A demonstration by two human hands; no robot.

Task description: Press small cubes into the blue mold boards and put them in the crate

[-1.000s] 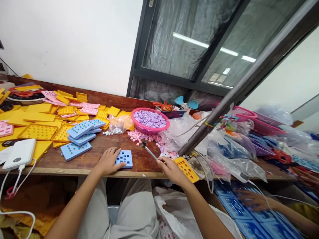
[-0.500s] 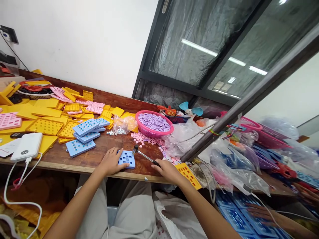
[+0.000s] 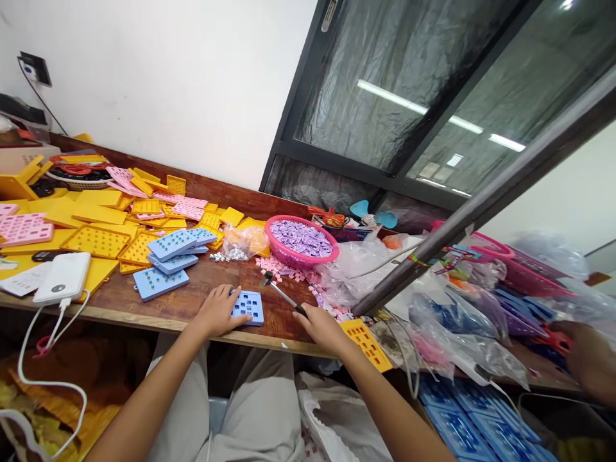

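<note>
At the front edge of the wooden table, my left hand [image 3: 219, 312] grips the left side of a light blue plastic panel [image 3: 249, 308] with square holes. The panel lies flat, its left part hidden under my fingers. My right hand [image 3: 317, 324] is closed around the black handle of a small hammer [image 3: 287, 298]. Its metal head is up and to the right of the panel, apart from it. Left of my left hand lies a stack of blue panels [image 3: 168, 282] with small blue pegs. A yellow panel with slots [image 3: 366, 345] sits beside my right forearm.
A pink basket [image 3: 330, 258] of purple pieces stands behind, with loose pink pieces [image 3: 282, 267] around it. Yellow panels [image 3: 99, 240] and a white power bank [image 3: 62, 277] cover the left. A slanted metal post [image 3: 418, 266] rises at right. Another person's hand [image 3: 590, 359] is far right.
The hammer head has lifted off the panel's upper right corner and moved right. The other person's hand has moved up from the blue panels at lower right. The view has shifted slightly.
</note>
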